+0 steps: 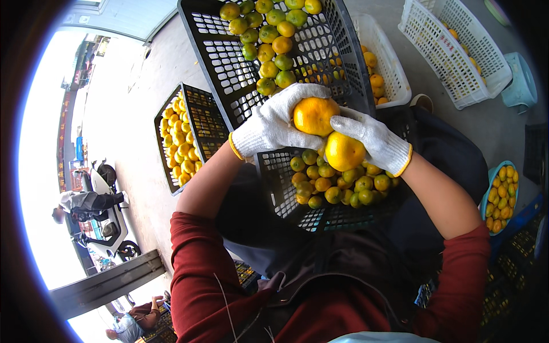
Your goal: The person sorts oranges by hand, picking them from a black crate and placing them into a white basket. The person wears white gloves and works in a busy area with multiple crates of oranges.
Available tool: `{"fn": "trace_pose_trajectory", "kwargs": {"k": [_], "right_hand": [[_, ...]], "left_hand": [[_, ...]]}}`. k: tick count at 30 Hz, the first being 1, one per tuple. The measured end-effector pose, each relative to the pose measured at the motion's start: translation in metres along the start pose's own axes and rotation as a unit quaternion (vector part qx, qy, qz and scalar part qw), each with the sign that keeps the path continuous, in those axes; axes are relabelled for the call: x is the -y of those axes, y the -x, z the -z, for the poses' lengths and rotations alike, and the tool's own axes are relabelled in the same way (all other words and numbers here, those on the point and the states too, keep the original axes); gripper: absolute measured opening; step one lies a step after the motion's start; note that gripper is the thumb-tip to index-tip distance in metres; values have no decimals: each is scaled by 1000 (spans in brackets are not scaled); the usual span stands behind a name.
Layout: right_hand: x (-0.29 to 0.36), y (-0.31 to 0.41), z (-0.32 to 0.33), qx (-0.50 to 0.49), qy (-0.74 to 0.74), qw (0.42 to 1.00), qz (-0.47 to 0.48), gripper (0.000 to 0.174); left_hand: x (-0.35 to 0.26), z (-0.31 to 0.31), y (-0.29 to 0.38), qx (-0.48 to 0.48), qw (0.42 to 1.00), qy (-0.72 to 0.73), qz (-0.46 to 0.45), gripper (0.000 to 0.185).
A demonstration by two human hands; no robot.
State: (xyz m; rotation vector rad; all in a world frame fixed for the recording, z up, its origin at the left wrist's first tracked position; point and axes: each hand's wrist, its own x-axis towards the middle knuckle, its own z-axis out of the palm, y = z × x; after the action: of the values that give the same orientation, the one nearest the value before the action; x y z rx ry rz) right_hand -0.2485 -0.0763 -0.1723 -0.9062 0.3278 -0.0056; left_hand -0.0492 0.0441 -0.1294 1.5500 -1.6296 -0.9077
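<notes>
White knitted gloves with yellow cuffs cover both hands. My left hand [274,122] curls around an orange mandarin [315,115], fingers over its top and thumb below. Against it sits a yellower mandarin [345,151], gripped by my right hand [377,137], whose thumb tip lies between the two fruits. Just beneath them, a black plastic crate [279,188] between my legs holds many small green and orange mandarins [332,195]. Beyond my hands, a larger tilted black crate [223,64] contains more green-yellow mandarins [268,34].
At left stands a black crate of bright mandarins [178,141]. Two white crates [401,81] [454,64], a pale blue plastic stool [519,81] and a turquoise basket of fruit [484,210] are to the right. Outside, a person [85,201] is by a scooter [116,231].
</notes>
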Motion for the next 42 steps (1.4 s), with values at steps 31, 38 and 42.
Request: {"fn": "trace_pose_trajectory", "kwargs": {"k": [31, 38, 42], "right_hand": [[1, 1, 20, -175, 428, 882, -91, 62], [-7, -20, 1, -153, 218, 950, 165, 45], [16, 8, -7, -93, 217, 961, 147, 40]], "left_hand": [[156, 5, -85, -131, 902, 332, 243, 66], [0, 0, 2, -32, 964, 240, 113, 91], [-26, -14, 9, -81, 993, 58, 70, 92]]}}
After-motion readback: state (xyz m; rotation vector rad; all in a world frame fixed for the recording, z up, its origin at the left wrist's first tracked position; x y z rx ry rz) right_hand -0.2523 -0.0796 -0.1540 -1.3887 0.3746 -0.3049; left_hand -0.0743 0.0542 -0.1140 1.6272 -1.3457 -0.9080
